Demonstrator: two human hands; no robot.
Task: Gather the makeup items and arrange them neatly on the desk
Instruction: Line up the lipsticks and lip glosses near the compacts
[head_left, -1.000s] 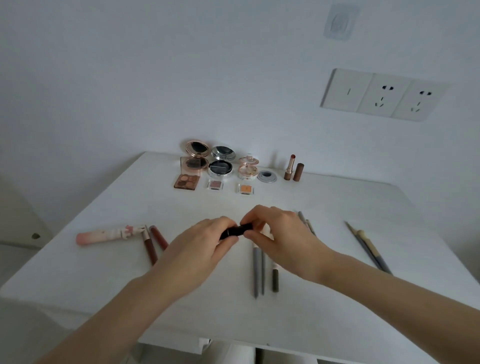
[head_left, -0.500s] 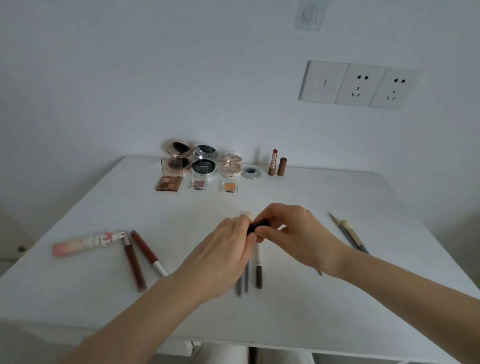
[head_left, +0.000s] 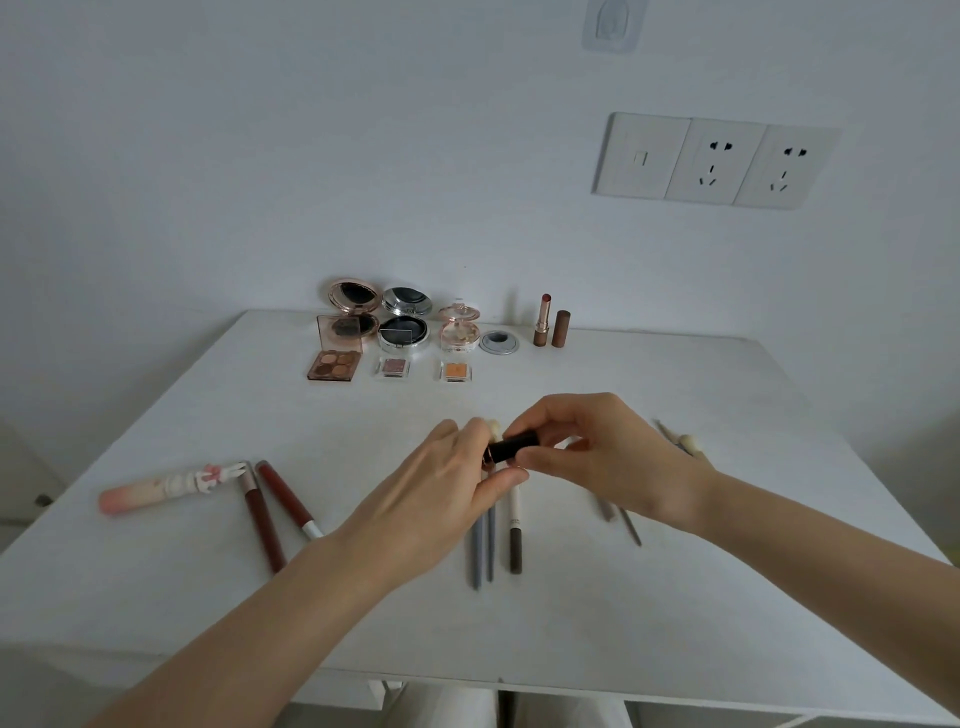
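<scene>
Above the middle of the white desk (head_left: 675, 395), both hands hold a short black tube (head_left: 511, 447). My right hand (head_left: 597, 452) pinches its right part between thumb and fingers. My left hand (head_left: 441, 499) grips its left end, which is hidden by my fingers. Below my hands lie two grey pencils (head_left: 483, 540) and a brown-tipped white pencil (head_left: 515, 530). At the left lie a pink tube (head_left: 166, 486) and two dark red lip pens (head_left: 270, 512). Open compacts (head_left: 353, 312) and small eyeshadow pans (head_left: 392, 367) stand in rows at the back.
An open lipstick (head_left: 543, 325) and its brown cap (head_left: 561, 328) stand upright at the back by the wall. Brushes (head_left: 680, 441) lie to the right, partly behind my right wrist. A round grey cable grommet (head_left: 498, 343) sits in the desk. Wall sockets (head_left: 717, 161) are above.
The hands with the black tube have drifted slightly right relative to the desk items as the view shifted. Both hands have stayed on the tube throughout.
</scene>
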